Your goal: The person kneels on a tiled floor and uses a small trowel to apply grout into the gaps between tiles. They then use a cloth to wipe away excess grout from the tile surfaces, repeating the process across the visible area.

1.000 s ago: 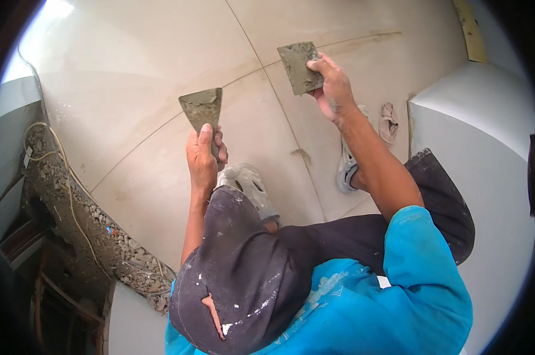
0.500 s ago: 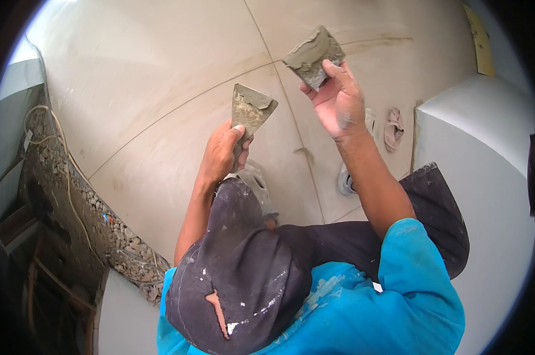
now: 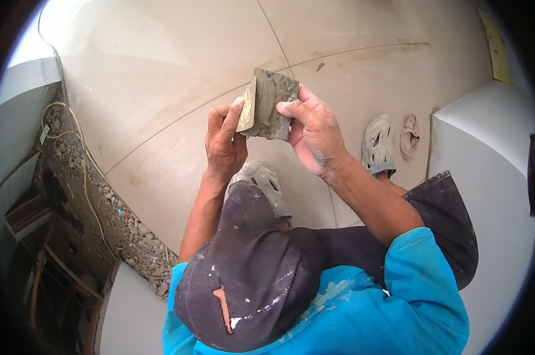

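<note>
My left hand [image 3: 226, 133] grips a mortar-coated scraper [image 3: 247, 106] whose blade is tilted up against the left side of a small square grey plate [image 3: 272, 97]. My right hand [image 3: 312, 127] holds that plate with the thumb on its mortar-smeared face and fingers behind it. A thick ridge of grey-green mortar lies across the plate. The two tools meet above my feet, over the beige tiled floor [image 3: 161, 89], and the scraper's handle is hidden by my left fingers.
Grey clogs [image 3: 377, 142] are on my feet, with a pink cloth-like item [image 3: 409, 137] beside the right one. Along the left runs a rubble-filled strip [image 3: 131, 234] with cables [image 3: 81, 142]. A white ledge [image 3: 480, 136] and a yellowish board [image 3: 493, 44] stand at the right.
My hands have come together: the scraper moved up and right onto the plate, and the plate moved down and left. My right foot now shows more.
</note>
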Action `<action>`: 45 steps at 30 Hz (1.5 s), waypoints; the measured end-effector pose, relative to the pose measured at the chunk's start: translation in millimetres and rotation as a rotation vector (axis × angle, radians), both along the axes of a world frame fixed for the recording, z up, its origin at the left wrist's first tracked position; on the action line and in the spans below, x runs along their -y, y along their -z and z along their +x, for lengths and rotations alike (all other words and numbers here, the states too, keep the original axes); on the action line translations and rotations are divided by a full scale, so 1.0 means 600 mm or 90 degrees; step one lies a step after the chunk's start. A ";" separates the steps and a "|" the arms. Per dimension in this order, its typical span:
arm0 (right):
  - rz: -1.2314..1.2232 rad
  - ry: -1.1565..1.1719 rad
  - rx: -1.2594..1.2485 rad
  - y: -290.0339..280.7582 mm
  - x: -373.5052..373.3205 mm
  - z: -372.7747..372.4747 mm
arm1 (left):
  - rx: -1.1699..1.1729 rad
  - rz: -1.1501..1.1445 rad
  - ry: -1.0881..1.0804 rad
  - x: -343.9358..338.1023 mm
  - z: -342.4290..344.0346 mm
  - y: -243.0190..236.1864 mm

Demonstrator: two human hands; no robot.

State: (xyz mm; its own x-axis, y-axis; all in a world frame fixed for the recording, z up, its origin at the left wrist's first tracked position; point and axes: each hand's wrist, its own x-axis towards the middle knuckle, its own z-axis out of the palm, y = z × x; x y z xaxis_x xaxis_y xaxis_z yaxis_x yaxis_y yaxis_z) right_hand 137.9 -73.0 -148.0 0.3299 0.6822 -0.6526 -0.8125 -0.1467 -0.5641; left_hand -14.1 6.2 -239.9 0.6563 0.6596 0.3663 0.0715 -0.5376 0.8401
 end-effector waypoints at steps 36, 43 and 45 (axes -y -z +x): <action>-0.041 0.427 0.246 -0.023 0.232 0.186 | -0.447 -0.852 0.145 0.070 0.282 0.035; -0.040 0.400 0.241 -0.023 0.207 0.185 | -0.441 -0.865 0.174 0.057 0.289 0.044; -0.045 0.411 0.239 -0.023 0.200 0.187 | -0.456 -0.842 0.173 0.055 0.291 0.036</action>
